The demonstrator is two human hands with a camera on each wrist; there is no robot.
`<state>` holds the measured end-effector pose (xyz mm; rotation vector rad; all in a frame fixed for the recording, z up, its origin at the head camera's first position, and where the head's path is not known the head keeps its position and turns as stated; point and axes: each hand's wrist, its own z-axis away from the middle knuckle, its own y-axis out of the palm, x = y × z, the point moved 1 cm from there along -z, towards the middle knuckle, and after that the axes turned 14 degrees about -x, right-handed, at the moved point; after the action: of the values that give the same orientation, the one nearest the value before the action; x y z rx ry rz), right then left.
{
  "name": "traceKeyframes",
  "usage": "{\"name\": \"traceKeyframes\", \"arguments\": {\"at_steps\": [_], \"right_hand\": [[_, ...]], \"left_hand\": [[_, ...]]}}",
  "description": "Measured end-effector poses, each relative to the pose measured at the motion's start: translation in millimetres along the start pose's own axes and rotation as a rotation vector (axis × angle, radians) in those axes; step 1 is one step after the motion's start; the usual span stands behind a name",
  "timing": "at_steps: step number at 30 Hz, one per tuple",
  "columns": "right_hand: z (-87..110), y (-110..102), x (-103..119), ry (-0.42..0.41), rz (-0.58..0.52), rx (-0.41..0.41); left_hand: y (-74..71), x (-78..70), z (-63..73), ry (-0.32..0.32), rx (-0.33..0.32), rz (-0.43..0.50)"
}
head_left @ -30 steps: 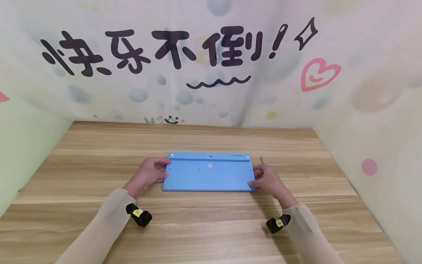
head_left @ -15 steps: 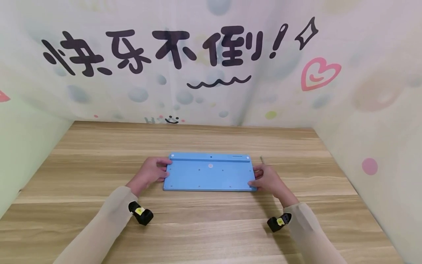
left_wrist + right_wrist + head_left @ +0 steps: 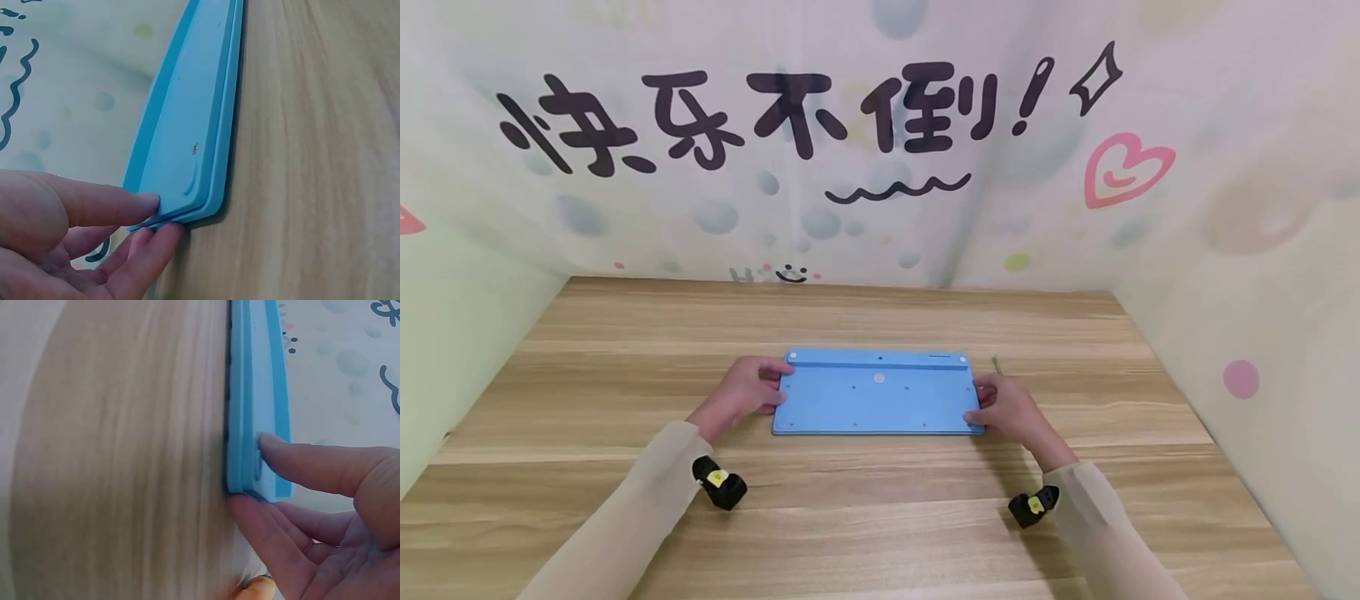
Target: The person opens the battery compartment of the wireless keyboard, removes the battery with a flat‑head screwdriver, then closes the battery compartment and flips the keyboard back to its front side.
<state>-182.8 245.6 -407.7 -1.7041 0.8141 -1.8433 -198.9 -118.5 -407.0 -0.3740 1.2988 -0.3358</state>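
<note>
A blue keyboard (image 3: pixel 880 400) lies face down on the table, its underside up with small screw holes, a round sticker and a raised bar along the far edge. At its left end my left hand (image 3: pixel 748 390) grips it, thumb (image 3: pixel 112 207) on the underside and fingers at the end edge. My right hand (image 3: pixel 1009 408) pinches the other end the same way, as the right wrist view shows with the thumb (image 3: pixel 325 465) on top. The keys are mostly hidden beneath.
Behind my right hand a thin metal rod (image 3: pixel 996 364) sticks out; its other end is hidden. An orange piece (image 3: pixel 257 589) shows low in the right wrist view. The wood-grain table (image 3: pixel 880 517) ends at a printed cloth wall (image 3: pixel 880 225) behind.
Both hands keep their hold on the keyboard, which stays in place. My left forearm has shifted very slightly to the right.
</note>
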Motion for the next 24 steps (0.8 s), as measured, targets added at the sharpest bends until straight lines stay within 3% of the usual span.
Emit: {"name": "traceKeyframes", "arguments": {"at_steps": [8, 16, 24], "right_hand": [[-0.2, 0.5, -4.7, -0.045, -0.02, -0.02], [2.0, -0.6, -8.9, -0.08, -0.044, -0.047], [3.8, -1.9, -8.0, -0.071, -0.1, -0.038]], "left_hand": [[-4.1, -10.7, -6.9, 0.018, -0.009, -0.06], [-10.3, -39.5, -16.7, 0.051, 0.012, -0.112], [1.5, -66.1, -26.6, 0.123, 0.081, -0.133]]}}
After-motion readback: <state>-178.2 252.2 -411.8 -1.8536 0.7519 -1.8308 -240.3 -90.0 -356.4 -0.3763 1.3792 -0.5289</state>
